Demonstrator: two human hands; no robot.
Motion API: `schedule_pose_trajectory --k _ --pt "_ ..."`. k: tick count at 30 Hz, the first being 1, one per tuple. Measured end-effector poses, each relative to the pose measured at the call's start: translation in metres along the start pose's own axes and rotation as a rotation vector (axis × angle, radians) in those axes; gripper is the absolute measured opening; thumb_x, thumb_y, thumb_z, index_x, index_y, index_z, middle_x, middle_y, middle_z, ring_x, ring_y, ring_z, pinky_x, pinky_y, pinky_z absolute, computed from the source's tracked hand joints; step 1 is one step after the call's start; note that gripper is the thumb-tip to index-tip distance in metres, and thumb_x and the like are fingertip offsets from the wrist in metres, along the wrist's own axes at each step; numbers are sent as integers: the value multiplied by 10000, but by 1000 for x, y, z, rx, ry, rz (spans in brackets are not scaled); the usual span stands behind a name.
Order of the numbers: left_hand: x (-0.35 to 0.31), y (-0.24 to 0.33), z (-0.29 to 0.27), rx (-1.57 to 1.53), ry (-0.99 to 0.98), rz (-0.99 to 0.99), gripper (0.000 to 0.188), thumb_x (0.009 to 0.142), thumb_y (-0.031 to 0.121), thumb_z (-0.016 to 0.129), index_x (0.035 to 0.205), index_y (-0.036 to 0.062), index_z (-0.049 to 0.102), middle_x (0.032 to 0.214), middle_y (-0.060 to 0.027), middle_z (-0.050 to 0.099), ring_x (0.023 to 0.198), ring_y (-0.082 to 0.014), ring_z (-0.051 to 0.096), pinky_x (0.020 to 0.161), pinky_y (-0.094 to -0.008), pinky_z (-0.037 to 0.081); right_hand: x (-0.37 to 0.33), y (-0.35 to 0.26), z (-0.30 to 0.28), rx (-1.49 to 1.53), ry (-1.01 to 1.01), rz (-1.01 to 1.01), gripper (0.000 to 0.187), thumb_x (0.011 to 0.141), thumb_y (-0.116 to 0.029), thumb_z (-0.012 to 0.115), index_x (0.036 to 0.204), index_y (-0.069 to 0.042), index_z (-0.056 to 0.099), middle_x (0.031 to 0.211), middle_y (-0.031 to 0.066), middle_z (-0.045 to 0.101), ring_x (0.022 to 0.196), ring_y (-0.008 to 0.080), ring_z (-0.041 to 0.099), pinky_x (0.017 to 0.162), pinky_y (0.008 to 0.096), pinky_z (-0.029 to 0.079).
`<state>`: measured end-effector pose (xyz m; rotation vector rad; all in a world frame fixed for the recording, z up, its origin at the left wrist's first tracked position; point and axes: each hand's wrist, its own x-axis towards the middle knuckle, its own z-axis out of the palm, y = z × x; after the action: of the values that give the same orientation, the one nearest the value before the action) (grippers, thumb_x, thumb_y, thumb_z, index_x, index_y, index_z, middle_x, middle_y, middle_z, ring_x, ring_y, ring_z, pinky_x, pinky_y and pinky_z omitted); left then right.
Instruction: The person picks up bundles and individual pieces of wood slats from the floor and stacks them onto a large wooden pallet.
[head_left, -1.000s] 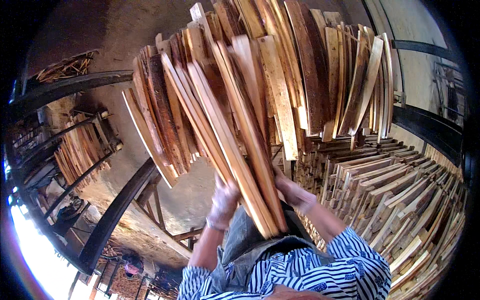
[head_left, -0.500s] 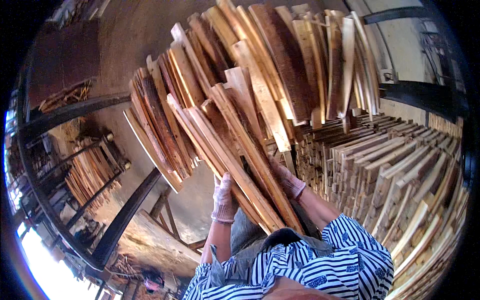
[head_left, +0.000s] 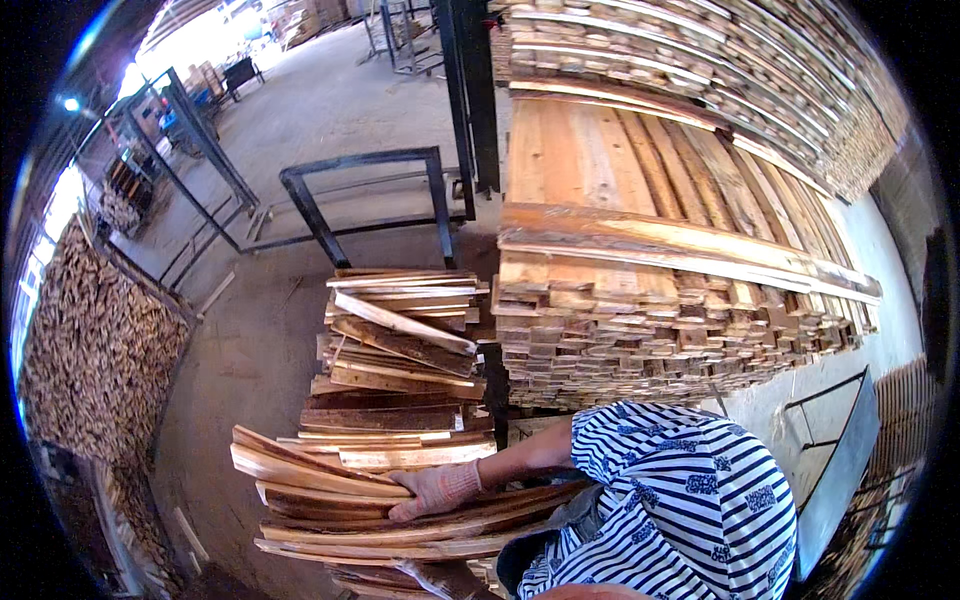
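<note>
Slats (head_left: 320, 470) are lying under and around right hand (head_left: 435, 490) | right hand is resting half-curled against them, grip unclear | left hand out of view, state untellable | stack (head_left: 640, 330) is standing up-right of right hand

A dusty grey-brown floor (head_left: 240, 350) runs from the near left to the far end. Beyond, a black metal frame (head_left: 365, 158) stands low beside a tall dark post (head_left: 468, 100). Strong daylight floods a wide opening (head_left: 225, 45) at far left, where a small lamp (head_left: 71, 104) glows. On the right lies a slanted dark-edged panel (head_left: 838, 480).
</note>
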<state>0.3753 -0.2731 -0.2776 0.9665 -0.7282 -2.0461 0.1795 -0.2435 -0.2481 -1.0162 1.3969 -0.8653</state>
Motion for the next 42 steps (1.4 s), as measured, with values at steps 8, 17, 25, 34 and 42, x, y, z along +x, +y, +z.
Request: schedule_pose_trajectory --k 8,17,25,34,42 --pt "-9 9 55 151 30 36 834 958 619 486 1563 94 253 1569 -173 308 1363 -345 402 1141 -518 335 -27 2 -23 -41 13 -57 1009 871 -743 520 1498 10 281 1339 313 538 1250 416 533 1040 429 427" --pt "-26 43 125 406 -32 239 833 961 618 479 1562 88 252 1566 -180 311 1350 -345 417 1133 -520 349 -78 -67 -72 -58 223 -367 998 861 -664 624 1500 10 259 1225 313 607 1163 396 600 971 428 480" --pt "-79 89 266 630 -356 741 816 998 556 443 1547 -13 239 1562 -230 290 1355 -323 419 1116 -462 386 -197 -155 -141 39 570 -612 907 882 -635 617 1444 28 359 1303 232 585 1209 284 567 1011 390 455" --pt "-156 92 467 514 -1127 470 525 1053 246 424 1497 -27 364 1566 -203 328 1406 -267 373 1171 -402 314 -422 -185 -161 296 672 -1151 661 983 -535 528 1414 -35 491 1324 125 619 1140 195 619 1007 379 495" --pt "-238 -55 600 627 -1524 231 577 945 466 624 1266 -13 625 1234 -145 656 1113 -187 622 950 -312 497 -621 -112 -215 127 1115 -570 729 971 -571 524 1447 -23 448 1387 173 560 1240 234 559 1083 391 424"
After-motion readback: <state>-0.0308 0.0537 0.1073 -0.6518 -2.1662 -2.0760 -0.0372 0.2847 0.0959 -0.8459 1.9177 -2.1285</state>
